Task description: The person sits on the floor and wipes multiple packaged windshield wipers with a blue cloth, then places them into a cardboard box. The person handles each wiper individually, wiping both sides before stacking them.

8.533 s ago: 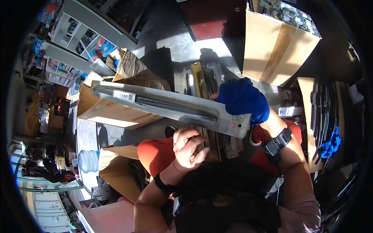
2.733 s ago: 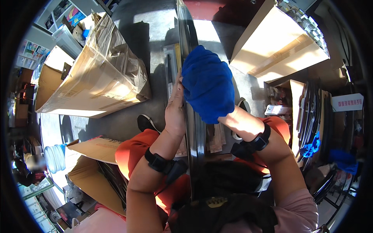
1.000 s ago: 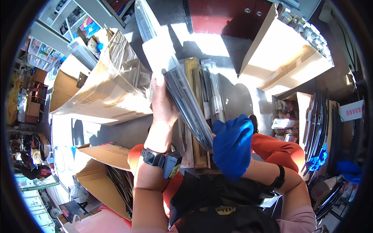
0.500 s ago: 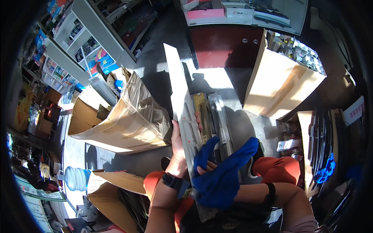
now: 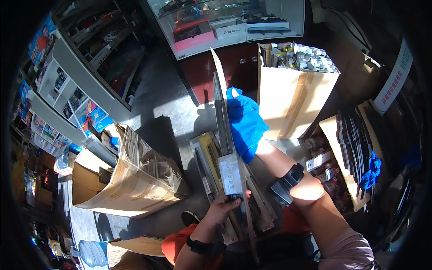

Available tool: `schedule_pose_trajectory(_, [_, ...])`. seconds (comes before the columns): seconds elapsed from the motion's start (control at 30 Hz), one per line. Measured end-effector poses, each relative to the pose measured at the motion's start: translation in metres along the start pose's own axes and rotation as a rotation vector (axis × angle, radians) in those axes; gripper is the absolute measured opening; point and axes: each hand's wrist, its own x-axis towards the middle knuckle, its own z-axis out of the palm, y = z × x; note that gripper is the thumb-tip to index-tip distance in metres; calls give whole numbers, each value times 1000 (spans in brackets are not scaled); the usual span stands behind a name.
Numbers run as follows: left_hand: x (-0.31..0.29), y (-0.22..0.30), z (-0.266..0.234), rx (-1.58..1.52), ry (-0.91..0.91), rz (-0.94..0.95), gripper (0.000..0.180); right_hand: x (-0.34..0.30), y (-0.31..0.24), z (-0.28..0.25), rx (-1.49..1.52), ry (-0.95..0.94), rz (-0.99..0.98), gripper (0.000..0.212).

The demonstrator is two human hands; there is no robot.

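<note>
A long, narrow, flat package stands steeply tilted in front of me; it has a pale label and a dark strip inside, like a wiper blade pack. Near its lower part, my left hand is closed around it. Higher up, my right hand grips a blue cloth pressed against the package's right side. The cloth hides most of those fingers; a thumb tip shows. Below, on the floor between my legs, lie several similar long packs, partly hidden by the held one.
An open, crumpled cardboard box stands on the left. A tall carton full of upright packs is at the far right. Nearer right, another box holds dark blades. A glass display cabinet is at the back, a blue water bottle lower left.
My right hand has moved the blue cloth from the package's lower part up toward its top. The left hand now holds the package lower down. The view has shifted to the right.
</note>
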Motion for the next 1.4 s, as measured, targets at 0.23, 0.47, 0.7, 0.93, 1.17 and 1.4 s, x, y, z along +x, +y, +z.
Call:
schedule_pose_trajectory(0.23, [5,-16,9,135,19,45,39,13,43,7,-159,18,-26,17])
schedule_pose_trajectory(0.47, [12,-9,-22,-130,409,384,47,-131,-11,65,379,-134,-8,26])
schedule_pose_trajectory(0.7, [-8,8,-52,-205,589,454,34,-224,-73,23,-219,-831,12,24])
schedule_pose_trajectory(0.93, [27,-27,-104,53,712,421,28,-279,-72,-14,-100,-1539,-99,29])
schedule_pose_trajectory(1.17, [67,-134,-125,703,958,-51,46,-239,-44,-66,-76,-1320,59,22])
schedule_pose_trajectory(1.4, [94,-184,-117,821,1062,-256,74,-227,-24,-62,-70,-1438,173,16])
